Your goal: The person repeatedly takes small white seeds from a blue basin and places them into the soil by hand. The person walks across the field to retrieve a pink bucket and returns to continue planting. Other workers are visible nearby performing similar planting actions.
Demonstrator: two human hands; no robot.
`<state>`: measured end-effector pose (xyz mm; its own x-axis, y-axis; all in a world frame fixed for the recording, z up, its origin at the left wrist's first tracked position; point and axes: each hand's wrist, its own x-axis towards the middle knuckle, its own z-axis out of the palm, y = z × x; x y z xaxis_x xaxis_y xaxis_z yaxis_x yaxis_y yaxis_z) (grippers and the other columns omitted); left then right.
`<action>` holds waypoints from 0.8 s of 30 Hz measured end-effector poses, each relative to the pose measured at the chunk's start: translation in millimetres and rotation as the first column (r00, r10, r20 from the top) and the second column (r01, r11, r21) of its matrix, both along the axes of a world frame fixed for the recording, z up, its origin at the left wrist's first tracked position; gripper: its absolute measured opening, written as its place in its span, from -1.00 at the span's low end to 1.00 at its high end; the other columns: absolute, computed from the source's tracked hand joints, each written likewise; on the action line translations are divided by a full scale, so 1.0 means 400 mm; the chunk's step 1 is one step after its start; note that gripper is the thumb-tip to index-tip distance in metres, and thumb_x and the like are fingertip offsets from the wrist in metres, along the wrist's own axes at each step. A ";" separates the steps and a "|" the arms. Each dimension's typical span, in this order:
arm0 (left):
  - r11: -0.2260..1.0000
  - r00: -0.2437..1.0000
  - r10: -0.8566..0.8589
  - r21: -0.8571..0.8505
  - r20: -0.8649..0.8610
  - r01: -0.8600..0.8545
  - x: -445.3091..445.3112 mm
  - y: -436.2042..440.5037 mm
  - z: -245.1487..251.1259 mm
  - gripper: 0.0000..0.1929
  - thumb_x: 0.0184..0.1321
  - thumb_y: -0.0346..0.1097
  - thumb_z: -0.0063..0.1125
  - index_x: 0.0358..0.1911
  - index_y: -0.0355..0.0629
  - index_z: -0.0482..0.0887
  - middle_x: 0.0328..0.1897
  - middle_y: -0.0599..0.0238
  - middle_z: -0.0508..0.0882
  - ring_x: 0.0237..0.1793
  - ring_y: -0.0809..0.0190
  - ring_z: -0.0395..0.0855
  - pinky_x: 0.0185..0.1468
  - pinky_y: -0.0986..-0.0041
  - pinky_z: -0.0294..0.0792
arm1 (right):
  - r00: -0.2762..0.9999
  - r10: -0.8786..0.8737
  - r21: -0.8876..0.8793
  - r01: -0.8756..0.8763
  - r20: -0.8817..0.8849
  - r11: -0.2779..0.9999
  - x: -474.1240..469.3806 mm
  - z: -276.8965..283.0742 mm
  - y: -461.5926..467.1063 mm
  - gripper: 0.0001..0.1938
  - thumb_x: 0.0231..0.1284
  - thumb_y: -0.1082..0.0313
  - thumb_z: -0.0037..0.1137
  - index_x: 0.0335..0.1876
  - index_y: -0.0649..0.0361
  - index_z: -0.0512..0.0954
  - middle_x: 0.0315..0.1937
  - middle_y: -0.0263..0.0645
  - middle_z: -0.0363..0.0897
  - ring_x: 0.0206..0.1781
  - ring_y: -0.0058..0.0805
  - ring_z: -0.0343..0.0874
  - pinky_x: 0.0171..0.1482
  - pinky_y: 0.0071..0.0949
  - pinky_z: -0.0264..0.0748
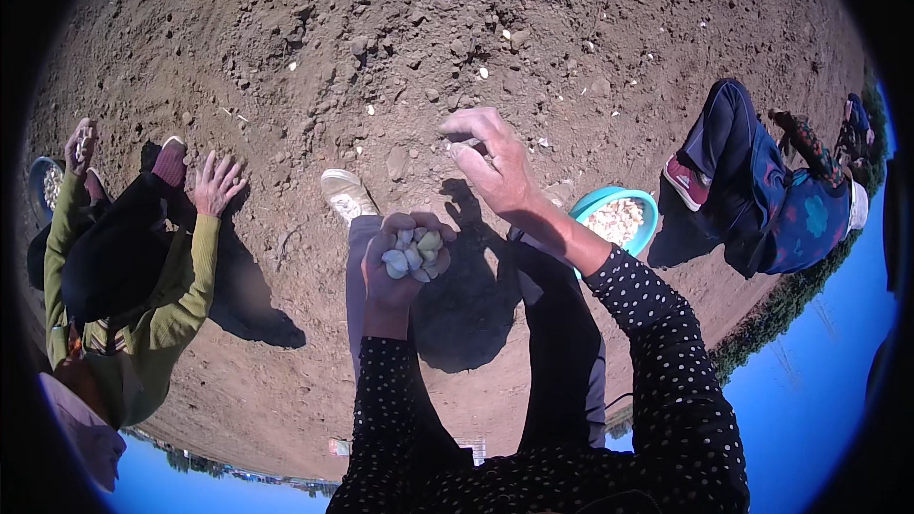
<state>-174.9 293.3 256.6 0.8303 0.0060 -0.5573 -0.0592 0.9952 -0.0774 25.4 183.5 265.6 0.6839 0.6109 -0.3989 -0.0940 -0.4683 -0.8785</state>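
Note:
My left hand (394, 278) is cupped, palm up, around several pale garlic cloves (413, 254), just above my left knee. Ahead and to the right, my right hand (493, 160) hovers over the soil (428, 28) with fingers bent and the thumb close to the index finger. Whether a clove sits between those fingertips is too unclear to tell. Single white cloves lie apart on the loose ground beyond, such as one clove (483, 73) and another clove (506, 34). A turquoise basin (650, 218) of garlic cloves (615, 221) stands beside my right forearm.
At left a person in a green sweater (175, 307) bends low, one hand (217, 185) spread over the soil, near a dark basin (39, 193) of cloves. On the right another person in a flowered top (803, 221) crouches. My white shoe (348, 194) rests on the ground.

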 end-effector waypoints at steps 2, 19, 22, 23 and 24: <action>0.987 0.999 -0.043 0.152 -0.009 0.044 -0.005 0.030 0.005 -0.61 0.45 0.10 -0.06 -0.04 -0.09 0.55 0.03 -0.03 0.60 0.09 -0.11 0.61 -0.40 0.28 0.50 | 0.997 -0.083 -0.171 0.082 0.002 0.982 0.018 -0.190 0.021 -0.62 0.29 0.32 0.03 0.21 0.19 0.52 0.07 -0.02 0.52 0.09 -0.17 0.57 0.18 -0.32 0.48; 0.997 0.994 0.026 0.067 0.103 -0.033 -0.020 0.090 -0.014 -0.63 0.51 -0.03 -0.14 -0.08 -0.18 0.63 0.03 -0.14 0.52 0.12 -0.22 0.58 -0.31 0.30 0.58 | 0.948 0.012 -0.436 0.135 0.319 0.890 -0.207 -0.550 0.214 -0.44 0.17 0.31 0.15 0.35 0.05 0.40 0.06 -0.08 0.44 0.16 -0.08 0.42 0.20 -0.09 0.43; 0.998 0.994 0.051 0.037 0.097 -0.055 -0.010 0.084 -0.004 -0.61 0.51 -0.03 -0.17 -0.08 -0.20 0.63 0.03 -0.13 0.52 0.13 -0.21 0.58 -0.31 0.30 0.59 | 0.802 -0.080 -0.432 0.399 0.592 0.809 0.041 -0.585 0.114 -0.45 0.16 0.36 0.14 0.33 0.11 0.39 0.07 -0.06 0.46 0.15 -0.04 0.40 0.25 -0.09 0.35; 0.998 0.992 0.037 0.037 0.117 -0.042 -0.004 0.081 -0.003 -0.61 0.52 -0.02 -0.17 -0.08 -0.20 0.62 0.04 -0.13 0.52 0.13 -0.21 0.58 -0.31 0.30 0.59 | 0.758 -0.106 -0.428 0.471 0.644 0.771 0.108 -0.598 0.083 -0.43 0.16 0.33 0.16 0.34 0.14 0.37 0.07 0.02 0.45 0.17 0.00 0.39 0.26 -0.06 0.34; 0.999 0.990 0.021 0.038 0.138 -0.027 0.006 0.078 -0.003 -0.60 0.52 -0.02 -0.18 -0.08 -0.20 0.62 0.04 -0.13 0.52 0.13 -0.21 0.58 -0.31 0.30 0.59 | 0.766 -0.130 -0.457 0.500 0.629 0.735 0.145 -0.630 0.064 -0.43 0.16 0.31 0.16 0.34 0.15 0.36 0.07 0.05 0.43 0.17 0.02 0.39 0.25 -0.04 0.34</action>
<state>-172.5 324.4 255.3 0.8983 0.0465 -0.4368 -0.0746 0.9961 -0.0474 83.3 208.9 13.7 0.9904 0.0950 -0.1000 0.0478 -0.9165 -0.3972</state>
